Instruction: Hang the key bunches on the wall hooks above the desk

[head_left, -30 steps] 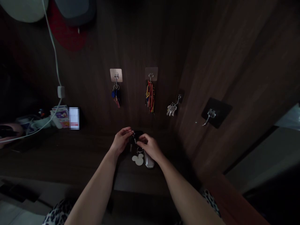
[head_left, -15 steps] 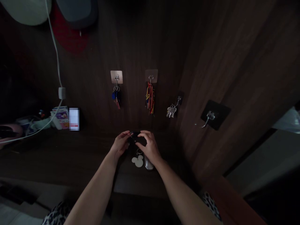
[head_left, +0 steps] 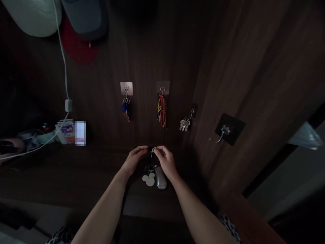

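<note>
My right hand (head_left: 166, 162) pinches a small metal clasp (head_left: 153, 149) between thumb and fingertips. Facing it, my left hand (head_left: 134, 160) has its thumb and fingers pressed together at a small dark piece, too dim to name. Thin metal bits hang between the two hands. Just below, a key ring (head_left: 151, 168) lies on the dark wooden surface beside a white mouse-head-shaped tag (head_left: 149, 180). Right of the tag rests a greyish, shiny, rounded case (head_left: 160, 178), near my right wrist.
Blue-tagged keys (head_left: 125, 108), colourful cords (head_left: 161, 110) and a silver key bunch (head_left: 185, 124) hang from hooks on the wooden panel. A bare hook (head_left: 223, 132) is on the right wall. At left are small boxes (head_left: 67, 130) and a white cable (head_left: 64, 67). Caps (head_left: 85, 17) hang above.
My right fingers have closed from a spread curl into a pinch on the metal clasp. Both hands sit closer together, and the rounded case shows more fully. The view has shifted slightly.
</note>
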Demonstrator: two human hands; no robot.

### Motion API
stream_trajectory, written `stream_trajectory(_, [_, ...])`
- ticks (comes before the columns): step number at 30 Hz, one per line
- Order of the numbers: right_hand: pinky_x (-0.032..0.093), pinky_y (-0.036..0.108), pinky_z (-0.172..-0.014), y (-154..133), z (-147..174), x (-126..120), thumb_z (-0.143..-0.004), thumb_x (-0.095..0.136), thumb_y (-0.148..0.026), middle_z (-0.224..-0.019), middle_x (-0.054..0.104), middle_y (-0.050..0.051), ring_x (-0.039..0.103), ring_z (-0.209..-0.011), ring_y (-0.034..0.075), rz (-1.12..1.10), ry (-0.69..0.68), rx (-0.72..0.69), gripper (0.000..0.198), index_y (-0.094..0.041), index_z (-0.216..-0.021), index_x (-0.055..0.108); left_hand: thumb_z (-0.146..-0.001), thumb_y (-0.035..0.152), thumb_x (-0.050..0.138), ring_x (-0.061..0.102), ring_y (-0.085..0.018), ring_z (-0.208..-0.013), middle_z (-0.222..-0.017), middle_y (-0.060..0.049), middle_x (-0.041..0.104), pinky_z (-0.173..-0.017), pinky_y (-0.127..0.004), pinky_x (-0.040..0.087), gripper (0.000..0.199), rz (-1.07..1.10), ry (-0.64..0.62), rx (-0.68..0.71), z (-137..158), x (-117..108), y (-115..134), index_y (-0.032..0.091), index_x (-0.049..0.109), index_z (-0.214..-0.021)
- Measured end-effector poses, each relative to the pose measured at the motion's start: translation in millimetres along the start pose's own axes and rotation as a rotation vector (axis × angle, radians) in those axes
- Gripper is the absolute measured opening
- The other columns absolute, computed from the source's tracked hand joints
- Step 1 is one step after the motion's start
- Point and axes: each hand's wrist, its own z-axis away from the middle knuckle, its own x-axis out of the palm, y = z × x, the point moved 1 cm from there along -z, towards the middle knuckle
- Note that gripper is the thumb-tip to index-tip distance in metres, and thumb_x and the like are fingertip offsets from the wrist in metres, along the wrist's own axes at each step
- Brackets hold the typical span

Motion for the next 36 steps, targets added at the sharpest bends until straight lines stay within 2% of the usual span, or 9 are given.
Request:
stream_trajectory(2, [0.044,0.029,-0.071,-1.6,-0.4,0.3,-0.078,0.055,-0.044,-0.076,0.062,0.001,0.058,-0.075,0.017,-0.088,-0.013,0.058,0.022,-0.021,-0.08,0.056,-0.066,0.03,0.074,0.061,-0.013,-0.076,-0.082,-0.004,0.069,-0.072,-0.022,0.045,0.03,-0.058,0.0,0.055,1.3,3.0,2.2,0.016,0.069,-0.091])
stream_trajectory(5, [0.044,0.027,-0.068,-4.4,0.3,2.4,-0.076,0.057,-0.045,-0.074,0.061,0.0,0.057,-0.072,0.016,-0.104,-0.04,0.083,0.024,-0.021,-0.079,0.055,-0.067,0.033,0.073,0.06,-0.015,-0.078,-0.085,-0.005,0.069,-0.073,-0.024,0.044,0.032,-0.148,-0.026,0.122,4.2,8.1,5.4,0.016,0.07,-0.093])
stream_trajectory(10, [0.042,0.027,-0.065,-5.1,2.1,7.1,-0.07,0.063,-0.047,-0.07,0.059,-0.001,0.055,-0.068,0.015,-0.169,-0.092,0.139,0.028,-0.021,-0.075,0.055,-0.066,0.034,0.073,0.059,-0.015,-0.078,-0.084,-0.004,0.069,-0.073,-0.024,0.042,0.028,-0.226,-0.09,0.155,9.1,13.2,8.8,0.017,0.071,-0.088])
stream_trajectory(14, [0.041,0.026,-0.064,-4.6,3.4,8.3,-0.068,0.065,-0.047,-0.067,0.059,-0.002,0.055,-0.068,0.015,-0.257,-0.085,0.226,0.029,-0.021,-0.075,0.056,-0.065,0.033,0.073,0.055,-0.01,-0.066,-0.073,0.0,0.064,-0.067,-0.022,0.04,0.024,-0.169,-0.09,0.125,9.5,11.9,8.9,0.017,0.069,-0.083])
stream_trajectory(18, [0.041,0.027,-0.067,-4.7,3.7,8.2,-0.072,0.06,-0.05,-0.078,0.064,0.001,0.057,-0.079,0.017,-0.301,-0.162,0.296,0.03,-0.021,-0.082,0.063,-0.065,0.034,0.074,0.053,-0.009,-0.061,-0.068,0.001,0.061,-0.062,-0.021,0.04,0.024,-0.074,-0.106,0.112,9.1,10.5,9.4,0.016,0.066,-0.079])
stream_trajectory(21, [0.042,0.028,-0.071,-5.3,3.2,7.7,-0.072,0.059,-0.048,-0.084,0.066,0.002,0.058,-0.087,0.02,-0.292,-0.191,0.308,0.031,-0.022,-0.086,0.066,-0.063,0.033,0.075,0.053,-0.009,-0.062,-0.069,0.001,0.061,-0.061,-0.02,0.04,0.025,-0.037,-0.101,0.116,9.4,10.8,10.3,0.015,0.065,-0.079])
stream_trajectory(25, [0.042,0.03,-0.075,-5.5,2.8,7.3,-0.07,0.062,-0.046,-0.085,0.066,0.002,0.057,-0.087,0.02,-0.25,-0.172,0.281,0.028,-0.022,-0.084,0.067,-0.061,0.031,0.077,0.052,-0.008,-0.062,-0.068,0.002,0.06,-0.061,-0.02,0.04,0.026,0.011,-0.086,0.116,8.9,11.3,10.2,0.016,0.063,-0.078])
stream_trajectory(30, [0.042,0.027,-0.07,-7.6,4.4,7.4,-0.068,0.065,-0.045,-0.075,0.062,-0.001,0.056,-0.076,0.016,-0.263,-0.173,0.26,0.024,-0.021,-0.076,0.063,-0.062,0.032,0.077,0.051,-0.007,-0.06,-0.067,0.003,0.058,-0.059,-0.018,0.038,0.026,0.053,-0.1,0.087,8.4,12.4,9.4,0.016,0.063,-0.077])
stream_trajectory(36, [0.039,0.024,-0.056,-14.4,7.0,8.9,-0.069,0.064,-0.045,-0.061,0.062,-0.002,0.055,-0.059,0.014,-0.54,-0.22,0.405,0.026,-0.02,-0.074,0.057,-0.067,0.033,0.073,0.047,-0.006,-0.055,-0.06,0.003,0.054,-0.058,-0.019,0.038,0.023,0.058,-0.17,0.089,10.3,15.9,10.4,0.015,0.061,-0.076])
